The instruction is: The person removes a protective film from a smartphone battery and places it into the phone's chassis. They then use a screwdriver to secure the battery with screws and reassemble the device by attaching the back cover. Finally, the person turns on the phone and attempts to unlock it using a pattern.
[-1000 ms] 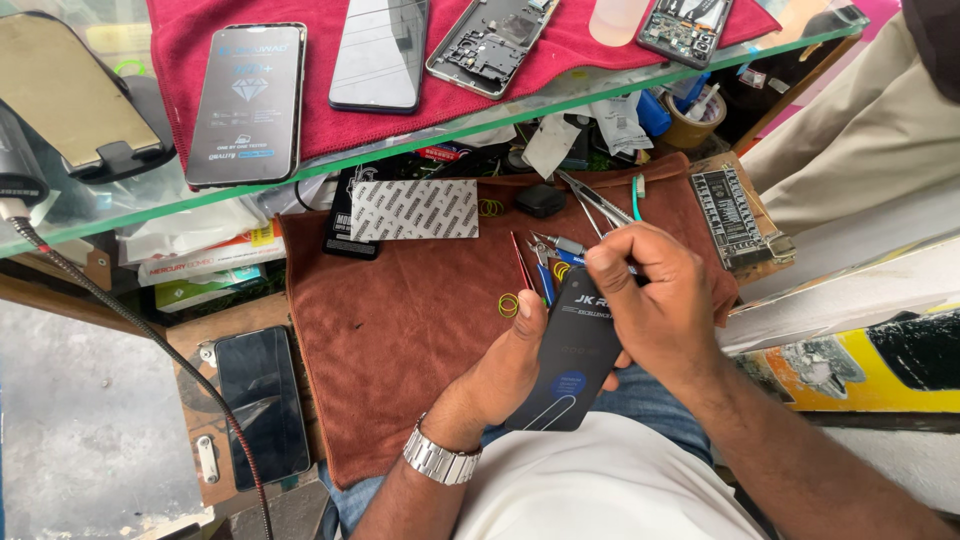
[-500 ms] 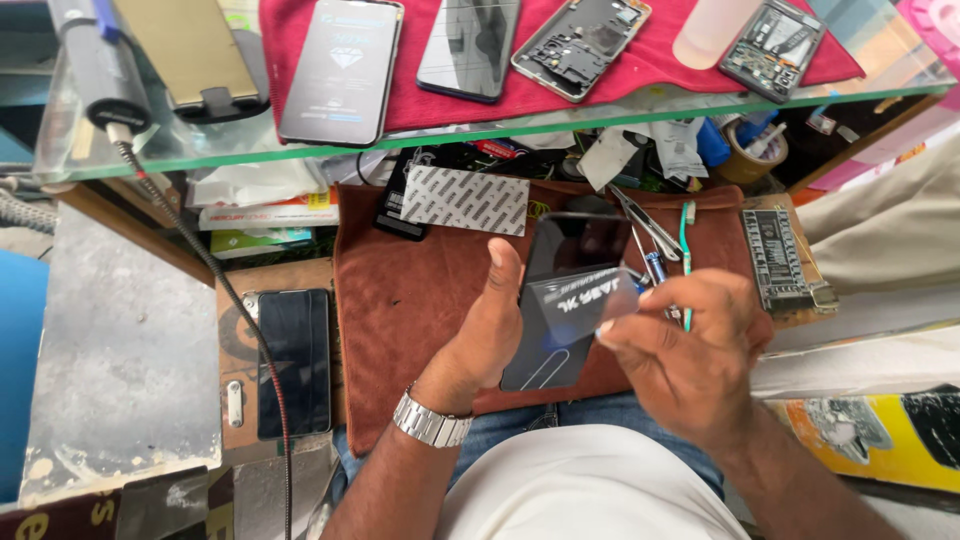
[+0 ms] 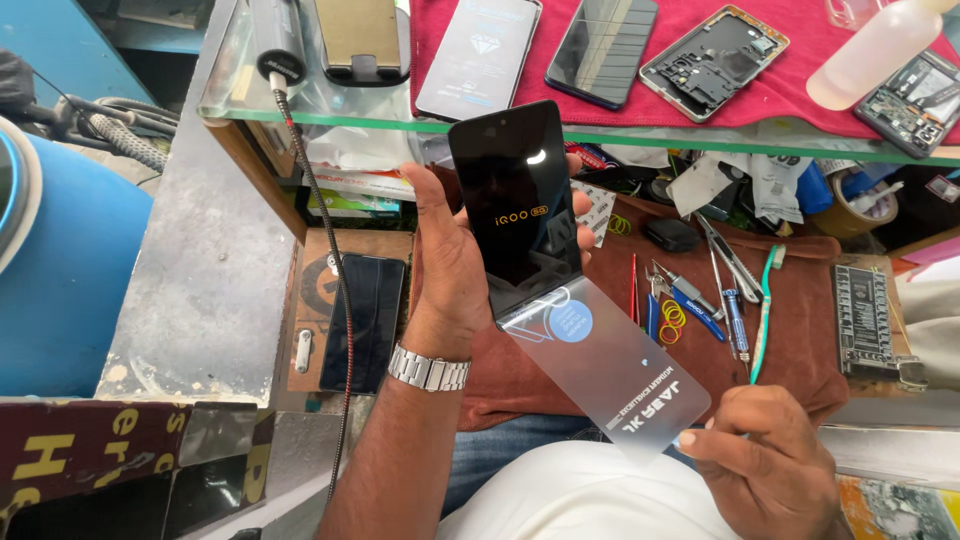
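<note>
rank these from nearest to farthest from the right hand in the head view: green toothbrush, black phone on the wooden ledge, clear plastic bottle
From the right hand, which pinches the clear film:
1. Green toothbrush, just above the hand on the brown mat.
2. Black phone, far left on the wooden ledge, beyond the left hand.
3. Clear plastic bottle, top right on the red cloth.
The last two are fairly close.

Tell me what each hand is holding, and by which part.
Left hand grips the black phone by its long side edges. Right hand pinches the clear film at its free lower corner.
</note>
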